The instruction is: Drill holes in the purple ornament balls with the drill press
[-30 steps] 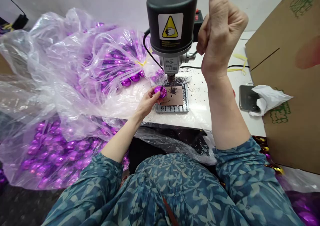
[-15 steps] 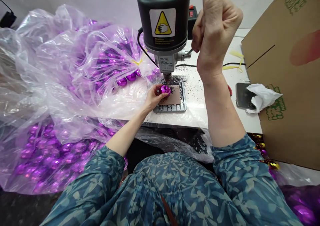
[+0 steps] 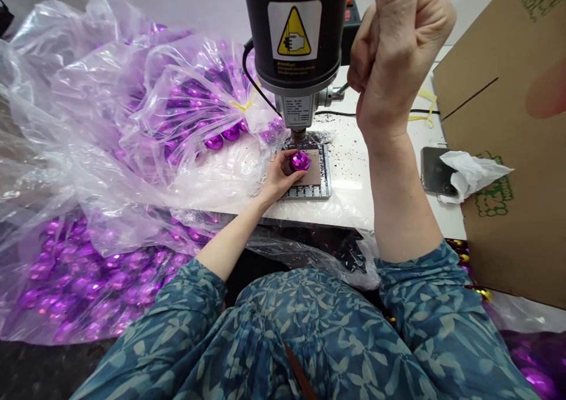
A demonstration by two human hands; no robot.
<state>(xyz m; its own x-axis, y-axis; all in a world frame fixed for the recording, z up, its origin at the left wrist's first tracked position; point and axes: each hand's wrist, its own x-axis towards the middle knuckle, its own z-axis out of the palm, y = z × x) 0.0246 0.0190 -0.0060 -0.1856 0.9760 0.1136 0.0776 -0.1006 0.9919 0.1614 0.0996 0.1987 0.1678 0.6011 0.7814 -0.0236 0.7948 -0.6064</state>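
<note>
Between the thumb and fingers of my left hand [image 3: 282,175] is a shiny purple ball [image 3: 300,161], resting on a brown board [image 3: 313,175] on the metal base plate [image 3: 326,183]. Right above the ball is the tip of a black and grey drill press [image 3: 297,46], and I cannot tell whether the bit touches it. Raised on the right, my right hand [image 3: 393,64] is closed around the drill press's feed lever [image 3: 344,88]; most of the lever is hidden by the fingers.
Clear plastic bags of purple balls [image 3: 101,270] fill the left side. Dark shavings [image 3: 338,158] lie around the base. To the right are a dark phone-like slab [image 3: 432,167], a crumpled white tissue [image 3: 473,173], yellow ties [image 3: 427,108] and a large cardboard box [image 3: 517,152].
The purple ball has moved slightly right on the board, under the drill, and my left fingers have spread around its side. My right hand keeps its grip on the lever. The view has shifted slightly.
</note>
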